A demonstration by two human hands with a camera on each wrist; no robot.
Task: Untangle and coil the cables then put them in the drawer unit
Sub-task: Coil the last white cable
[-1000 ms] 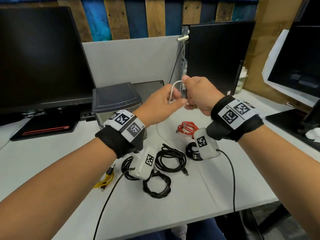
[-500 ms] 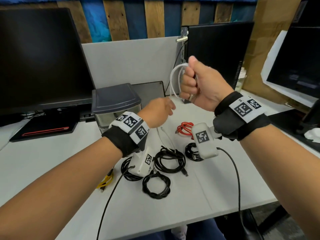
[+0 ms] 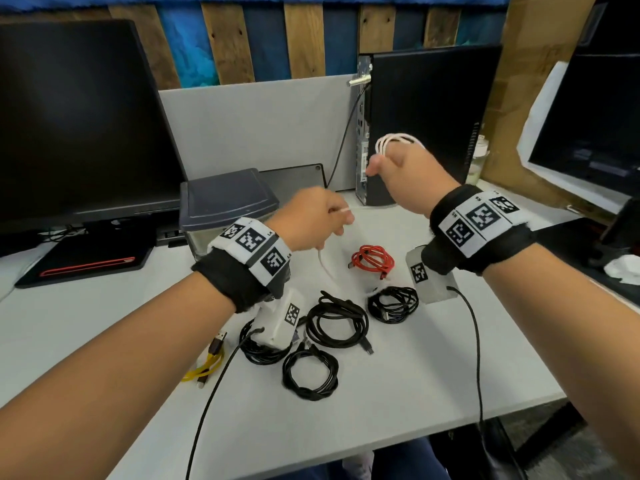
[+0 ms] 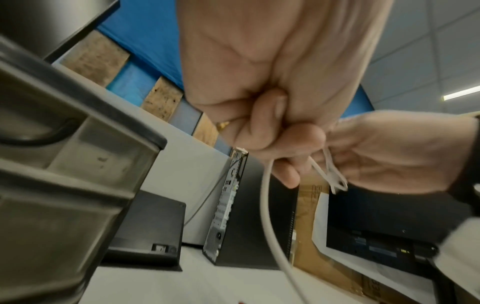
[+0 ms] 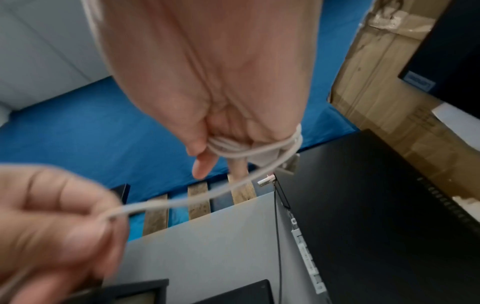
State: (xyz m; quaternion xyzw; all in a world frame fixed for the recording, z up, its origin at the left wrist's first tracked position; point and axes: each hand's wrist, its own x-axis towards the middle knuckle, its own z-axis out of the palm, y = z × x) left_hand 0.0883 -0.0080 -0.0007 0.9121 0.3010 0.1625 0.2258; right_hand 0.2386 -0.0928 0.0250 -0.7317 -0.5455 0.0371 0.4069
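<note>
A white cable [image 3: 394, 142] is looped in several turns around my raised right hand [image 3: 403, 174], which holds the coil [image 5: 249, 148] in front of the black computer tower. My left hand [image 3: 318, 220] sits lower and to the left and pinches the cable's loose run [image 4: 270, 216], which trails down to the desk. Coiled cables lie on the white desk [image 3: 415, 393] below: a red one [image 3: 372, 261], three black ones [image 3: 337, 323] and a yellow one [image 3: 207, 365]. The grey drawer unit [image 3: 225, 206] stands behind my left hand, its drawers [image 4: 78, 164] close in the left wrist view.
A large monitor [image 3: 79, 116] stands at the back left with a dark pad [image 3: 86, 258] under it. The black tower [image 3: 426, 123] is at the back centre, another screen [image 3: 588, 133] at the right. Black camera leads [image 3: 474, 341] hang from both wrists over the desk's front edge.
My hands have drawn apart: the left dropped down and left along the cable, the right swung outward with more white loops around it.
</note>
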